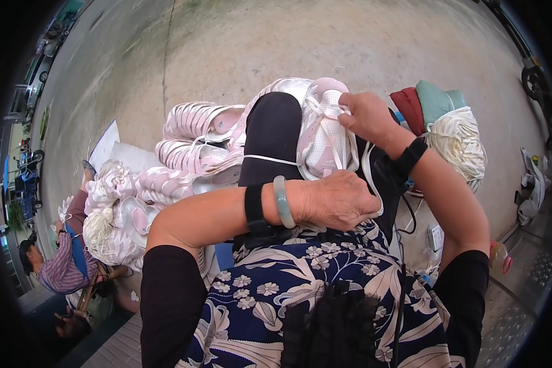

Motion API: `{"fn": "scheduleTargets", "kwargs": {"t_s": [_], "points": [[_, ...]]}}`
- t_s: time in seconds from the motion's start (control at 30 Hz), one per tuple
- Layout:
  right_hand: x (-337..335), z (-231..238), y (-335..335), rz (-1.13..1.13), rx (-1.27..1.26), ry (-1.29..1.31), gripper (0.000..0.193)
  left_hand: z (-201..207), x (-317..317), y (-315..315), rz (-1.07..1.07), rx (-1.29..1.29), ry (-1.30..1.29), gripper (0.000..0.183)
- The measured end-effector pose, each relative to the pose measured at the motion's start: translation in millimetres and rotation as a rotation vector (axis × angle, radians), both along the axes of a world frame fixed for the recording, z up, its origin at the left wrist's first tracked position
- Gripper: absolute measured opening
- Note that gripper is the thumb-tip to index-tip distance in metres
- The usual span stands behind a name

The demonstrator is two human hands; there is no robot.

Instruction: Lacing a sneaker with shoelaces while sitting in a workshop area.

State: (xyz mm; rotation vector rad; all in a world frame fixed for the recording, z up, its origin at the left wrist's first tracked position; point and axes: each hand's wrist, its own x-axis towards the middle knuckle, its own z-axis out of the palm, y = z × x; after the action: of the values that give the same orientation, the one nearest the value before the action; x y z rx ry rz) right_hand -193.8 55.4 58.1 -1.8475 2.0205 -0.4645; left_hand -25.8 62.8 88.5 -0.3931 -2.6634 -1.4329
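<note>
The shoe [325, 144], white and pink, lies on the lap between the two hands, just left of the right fingertips and beyond the left knuckles. Its long axis runs away from the body, roughly in line with the thighs. A rounded pink end points outward, past the right fingertips; the near end faces the left wrist. Which end is the toe cannot be told for certain.

The left hand [336, 199] lies across the lap, its fingers curled in a fist around a white lace [364, 164], which rises from them along the shoe's right side. The right hand [369, 116] is at the shoe's far right edge, thumb and forefinger bent close together; whether they pinch a lace there cannot be told.

A bangle [282, 201] circles the wrist behind the left fingers. Beyond those fingers and to their left is the dark knee [273, 119], crossed by a white band [270, 161]. Well left of both sets of fingers, past the knee, lie stacked shoes [193, 122]. Right of the right fingers sit a red bundle [406, 110], a green bundle [437, 101] and a cream hank [460, 144]
</note>
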Motion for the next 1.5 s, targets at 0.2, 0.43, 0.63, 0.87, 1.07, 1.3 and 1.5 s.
{"fn": "scheduleTargets", "kwargs": {"t_s": [0.2,0.43,0.63,0.87,1.07,1.3,1.5], "points": [[20,-9,4,0.197,0.064,0.467,0.006,-2,-2,2,-0.014,-0.038,-0.056,0.013],[1,-38,21,-0.143,-0.144,0.206,0.011,-4,2,2,0.017,-0.048,-0.081,0.014],[-12,-47,31,-0.222,-0.207,-0.427,0.018,-4,2,1,0.026,0.007,-0.088,0.016],[-11,-49,21,-0.103,-0.134,-0.37,0.023,-7,2,0,0.031,0.022,-0.087,0.014],[-15,-46,26,-0.125,-0.112,-0.681,0.013,-6,5,-4,0.018,0.028,-0.107,0.016],[-15,-46,33,-0.482,0.159,-1.58,0.009,-4,15,-17,0.074,0.048,-0.119,0.018],[-27,-42,25,-0.484,0.223,-1.441,0.008,-8,18,-21,0.057,0.123,-0.147,0.018]]}}
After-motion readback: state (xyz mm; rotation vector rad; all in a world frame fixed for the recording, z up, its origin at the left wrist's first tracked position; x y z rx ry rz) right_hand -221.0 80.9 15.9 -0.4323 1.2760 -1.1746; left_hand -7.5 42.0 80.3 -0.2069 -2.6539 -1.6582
